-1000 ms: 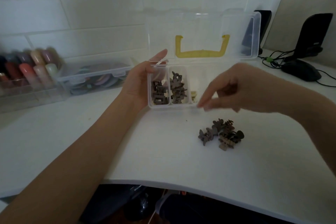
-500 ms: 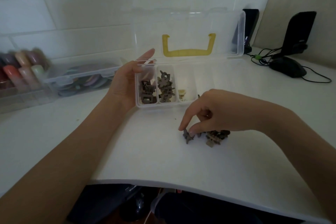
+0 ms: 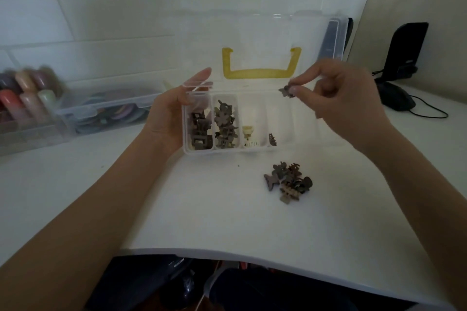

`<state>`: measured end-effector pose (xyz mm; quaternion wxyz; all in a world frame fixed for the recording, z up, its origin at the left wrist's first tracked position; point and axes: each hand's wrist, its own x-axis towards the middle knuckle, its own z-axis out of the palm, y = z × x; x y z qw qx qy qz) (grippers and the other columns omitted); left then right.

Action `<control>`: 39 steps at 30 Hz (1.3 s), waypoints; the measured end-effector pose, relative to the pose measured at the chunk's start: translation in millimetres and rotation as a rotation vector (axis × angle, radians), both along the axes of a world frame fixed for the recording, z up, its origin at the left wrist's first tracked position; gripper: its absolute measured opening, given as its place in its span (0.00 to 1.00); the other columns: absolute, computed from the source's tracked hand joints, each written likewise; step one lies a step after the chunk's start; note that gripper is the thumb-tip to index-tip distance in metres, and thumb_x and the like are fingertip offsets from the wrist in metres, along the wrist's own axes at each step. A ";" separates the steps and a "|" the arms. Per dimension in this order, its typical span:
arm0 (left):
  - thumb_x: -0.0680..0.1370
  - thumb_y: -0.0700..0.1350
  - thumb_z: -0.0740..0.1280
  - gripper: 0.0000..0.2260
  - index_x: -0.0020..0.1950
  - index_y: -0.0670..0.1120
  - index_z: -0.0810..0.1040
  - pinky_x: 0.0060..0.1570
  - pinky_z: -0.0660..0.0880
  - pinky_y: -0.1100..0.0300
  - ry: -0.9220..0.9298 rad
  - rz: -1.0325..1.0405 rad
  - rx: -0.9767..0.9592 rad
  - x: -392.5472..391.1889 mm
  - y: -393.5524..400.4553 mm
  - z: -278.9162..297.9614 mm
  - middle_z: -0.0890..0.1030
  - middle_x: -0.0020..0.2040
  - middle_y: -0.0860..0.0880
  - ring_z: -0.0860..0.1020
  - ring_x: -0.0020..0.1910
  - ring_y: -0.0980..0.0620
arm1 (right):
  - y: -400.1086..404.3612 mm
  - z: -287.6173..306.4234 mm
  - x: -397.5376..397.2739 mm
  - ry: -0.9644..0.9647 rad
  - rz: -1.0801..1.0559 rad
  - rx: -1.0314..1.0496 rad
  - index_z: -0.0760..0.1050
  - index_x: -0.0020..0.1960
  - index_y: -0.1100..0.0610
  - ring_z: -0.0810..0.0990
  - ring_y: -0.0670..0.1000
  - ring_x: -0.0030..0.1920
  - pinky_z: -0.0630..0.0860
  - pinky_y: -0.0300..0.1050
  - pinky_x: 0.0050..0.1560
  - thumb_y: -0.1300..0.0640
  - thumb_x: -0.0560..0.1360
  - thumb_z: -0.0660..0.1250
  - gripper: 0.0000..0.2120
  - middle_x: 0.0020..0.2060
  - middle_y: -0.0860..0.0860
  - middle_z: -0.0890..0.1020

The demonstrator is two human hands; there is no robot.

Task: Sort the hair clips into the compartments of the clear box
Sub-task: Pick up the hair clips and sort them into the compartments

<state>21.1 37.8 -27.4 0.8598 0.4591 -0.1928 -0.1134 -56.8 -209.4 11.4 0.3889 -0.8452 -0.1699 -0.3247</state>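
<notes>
- Clear plastic formed the box (image 3: pixel 290 145), which sat open on the white worktop (image 3: pixel 227 209), lid (image 3: pixel 252 33) standing upright behind with a yellow handle (image 3: pixel 260 74) showing through it.
- Right hand (image 3: pixel 346 98) hung above the box's far right part, its fingers (image 3: pixel 294 89) pressed together on one small dark hair clip (image 3: pixel 285 91), pinched between thumb and fingertip.
- Left hand (image 3: pixel 171 113) cupped the box's left end, fingers spread along the wall, thumb up by the rear corner; it looked to be steadying the box, not carrying anything.
- Below and left of the pinching fingers lay the compartments: the leftmost held blocky dark clips (image 3: pixel 199 131), the next a heap of flower-shaped clips (image 3: pixel 225 124), the third pale clips (image 3: pixel 249 134), the fourth a single dark clip (image 3: pixel 272 139).
- Well below the right fingers, on the worktop just in front of the box, the unsorted pile (image 3: pixel 288 182) waited, several brown clips touching one another.
- By my reading, the step in hand was the carry and drop: one clip lifted from the pile and brought over the box for placing.
- Its exact shape was too blurred to tell, so the matching compartment could not be named.
- Next move likely called for lowering over the right compartment, parting the fingers, then returning for another clip.
</notes>
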 end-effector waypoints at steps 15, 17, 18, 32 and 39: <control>0.44 0.47 0.75 0.34 0.51 0.50 0.85 0.61 0.70 0.51 -0.042 0.020 0.072 -1.2 3.6 -0.2 0.77 0.53 0.47 0.76 0.52 0.49 | 8.7 -23.4 7.3 -0.047 -0.112 -0.283 0.76 0.43 0.49 0.70 0.46 0.27 0.64 0.40 0.30 0.49 0.73 0.66 0.04 0.20 0.45 0.70; 0.45 0.47 0.75 0.33 0.51 0.50 0.84 0.63 0.68 0.50 -0.041 0.023 0.068 -1.6 3.4 -0.5 0.76 0.55 0.46 0.74 0.55 0.47 | 9.1 -22.6 6.1 -0.083 -0.114 -0.260 0.76 0.44 0.51 0.68 0.49 0.25 0.67 0.41 0.31 0.51 0.74 0.67 0.04 0.21 0.46 0.70; 0.45 0.47 0.75 0.33 0.51 0.50 0.84 0.64 0.66 0.50 -0.039 0.026 0.061 -1.5 3.3 -0.4 0.76 0.55 0.46 0.72 0.56 0.47 | 8.3 -21.5 5.9 -0.096 -0.121 -0.251 0.76 0.44 0.52 0.67 0.49 0.24 0.68 0.42 0.31 0.52 0.74 0.67 0.04 0.21 0.47 0.71; 0.44 0.44 0.74 0.34 0.52 0.47 0.84 0.47 0.77 0.53 0.040 0.007 -0.052 2.6 5.8 -0.3 0.81 0.45 0.48 0.78 0.43 0.49 | -5.3 -12.0 7.2 -0.131 -0.203 -0.171 0.78 0.42 0.54 0.67 0.50 0.23 0.70 0.45 0.29 0.52 0.73 0.69 0.06 0.22 0.51 0.73; 0.44 0.44 0.73 0.34 0.52 0.46 0.83 0.41 0.79 0.55 0.044 0.030 -0.087 -0.2 6.1 0.8 0.82 0.42 0.49 0.82 0.40 0.49 | -3.5 -14.3 6.9 -0.013 -0.260 -0.309 0.78 0.40 0.53 0.68 0.45 0.24 0.69 0.42 0.32 0.48 0.72 0.68 0.09 0.22 0.46 0.72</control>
